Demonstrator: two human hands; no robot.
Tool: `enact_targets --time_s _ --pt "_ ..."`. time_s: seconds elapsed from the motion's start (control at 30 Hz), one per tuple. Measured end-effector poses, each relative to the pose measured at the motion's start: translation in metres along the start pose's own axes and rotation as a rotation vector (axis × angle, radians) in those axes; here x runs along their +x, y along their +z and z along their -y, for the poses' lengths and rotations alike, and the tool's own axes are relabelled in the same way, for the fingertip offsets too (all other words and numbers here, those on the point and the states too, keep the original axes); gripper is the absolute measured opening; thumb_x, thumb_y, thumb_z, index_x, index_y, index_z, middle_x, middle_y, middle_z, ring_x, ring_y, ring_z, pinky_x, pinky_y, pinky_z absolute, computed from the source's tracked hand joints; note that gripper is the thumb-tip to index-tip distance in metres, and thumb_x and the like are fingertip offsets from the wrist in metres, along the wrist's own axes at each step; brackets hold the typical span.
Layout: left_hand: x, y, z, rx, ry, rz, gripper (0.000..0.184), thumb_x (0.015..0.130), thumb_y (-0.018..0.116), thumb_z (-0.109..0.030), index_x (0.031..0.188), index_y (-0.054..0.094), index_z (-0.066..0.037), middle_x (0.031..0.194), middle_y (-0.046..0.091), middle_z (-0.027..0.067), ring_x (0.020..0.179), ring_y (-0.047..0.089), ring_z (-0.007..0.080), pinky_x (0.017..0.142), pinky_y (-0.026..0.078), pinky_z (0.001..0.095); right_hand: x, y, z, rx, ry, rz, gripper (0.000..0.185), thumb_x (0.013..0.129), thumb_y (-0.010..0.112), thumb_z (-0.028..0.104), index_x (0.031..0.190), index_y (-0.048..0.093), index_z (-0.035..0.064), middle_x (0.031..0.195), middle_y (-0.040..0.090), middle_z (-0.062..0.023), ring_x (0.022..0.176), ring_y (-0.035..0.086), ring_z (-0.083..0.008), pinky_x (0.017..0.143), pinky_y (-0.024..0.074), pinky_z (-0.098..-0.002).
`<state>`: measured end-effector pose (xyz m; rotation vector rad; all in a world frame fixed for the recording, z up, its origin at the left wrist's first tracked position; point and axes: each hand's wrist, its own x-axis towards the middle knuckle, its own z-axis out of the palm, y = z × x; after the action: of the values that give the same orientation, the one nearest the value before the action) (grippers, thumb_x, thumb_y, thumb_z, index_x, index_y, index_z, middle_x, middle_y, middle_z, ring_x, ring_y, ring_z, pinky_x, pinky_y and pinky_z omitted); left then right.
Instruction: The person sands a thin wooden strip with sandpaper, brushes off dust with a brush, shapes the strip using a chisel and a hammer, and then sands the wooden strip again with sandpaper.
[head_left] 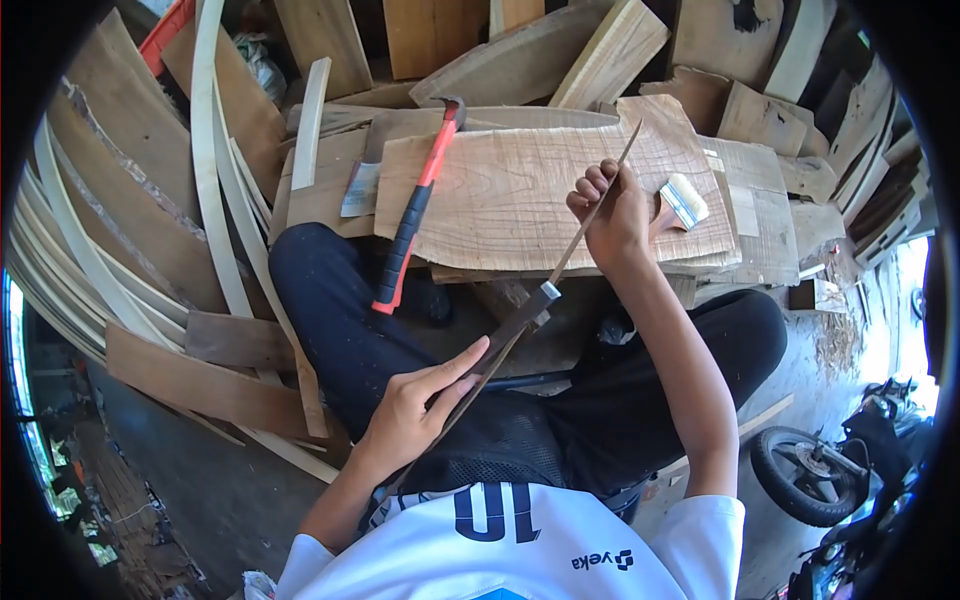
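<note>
My right hand (612, 205) is closed around a long thin brown strip (575, 245), whose pointed upper end sticks out above the fingers. The strip slants down to the left across my lap. Closer to my body, my left hand (425, 400) grips a dark, flat bar (515, 322) with a bright silvery end, and the strip runs alongside it. Whether the bar is a tool handle I cannot tell. Beyond the hands lies a wooden board (500, 190). On it rest a hammer (425, 185) with a red and black handle and a paintbrush (683, 203), beside my right forearm.
A flat metal blade (361, 190) lies at the board's left edge. Long pale strips (205, 130) curve along the left, near wooden planks (215, 375). More timber (510, 60) leans at the back. A motorcycle wheel (808, 477) stands at the lower right.
</note>
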<state>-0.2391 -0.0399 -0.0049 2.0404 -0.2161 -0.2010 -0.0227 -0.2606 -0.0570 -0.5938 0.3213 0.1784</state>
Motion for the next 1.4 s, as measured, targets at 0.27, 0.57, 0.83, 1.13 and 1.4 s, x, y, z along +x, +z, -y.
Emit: enact_targets --time_s 0.27,0.57,0.83,1.13,1.4 --pt "0.011 0.016 -0.004 0.045 0.041 -0.040 0.050 0.094 0.058 -0.001 0.142 0.050 -0.013 0.087 0.068 0.0188 0.067 0.062 0.0232 0.066 0.049 0.0303 -0.021 0.020 -0.001 0.122 -0.110 0.133 0.028 0.106 0.031 0.023 0.089 0.044 0.0056 0.098 0.057 -0.0149 0.102 0.058 -0.0297 0.090 0.0521 -0.0390" --pt "0.019 0.016 -0.015 -0.169 -0.073 0.037 0.048 0.099 0.048 -0.003 0.146 0.045 -0.011 0.111 0.072 0.0133 0.048 0.047 0.0026 0.045 0.039 0.0192 -0.037 0.027 0.006 0.088 -0.233 0.201 0.027 0.106 0.033 0.021 0.095 0.047 0.0017 0.118 0.057 -0.0224 0.123 0.053 -0.0357 0.109 0.0433 -0.0473" --pt "0.021 0.012 -0.020 -0.202 -0.281 0.021 0.080 0.081 0.074 0.001 0.151 0.036 -0.013 0.092 0.072 0.0057 0.073 0.058 0.0025 0.066 0.045 0.0197 -0.037 0.027 0.024 0.106 -0.205 0.266 0.021 0.105 0.041 0.026 0.094 0.047 0.0098 0.091 0.051 -0.0045 0.085 0.051 -0.0167 0.085 0.0442 -0.0366" --pt "0.042 -0.059 -0.064 0.052 -0.095 0.035 0.067 0.082 0.070 0.004 0.143 0.048 -0.013 0.127 0.060 0.0209 0.099 0.069 0.0195 0.084 0.054 0.0309 -0.042 0.012 0.117 0.104 -0.338 0.465 0.038 0.100 0.044 0.039 0.095 0.057 0.0035 0.100 0.058 -0.0110 0.093 0.051 -0.0237 0.094 0.0382 -0.0385" --pt "0.064 -0.099 -0.087 0.803 0.025 -0.045 0.060 0.084 0.067 0.001 0.138 0.054 -0.023 0.093 0.070 0.0191 0.081 0.070 0.0323 0.074 0.053 0.0360 -0.104 0.054 0.134 -1.490 -1.846 0.152 0.046 0.089 0.067 0.029 0.126 0.055 0.0052 0.131 0.057 -0.0137 0.122 0.052 -0.0294 0.110 0.0336 -0.0418"
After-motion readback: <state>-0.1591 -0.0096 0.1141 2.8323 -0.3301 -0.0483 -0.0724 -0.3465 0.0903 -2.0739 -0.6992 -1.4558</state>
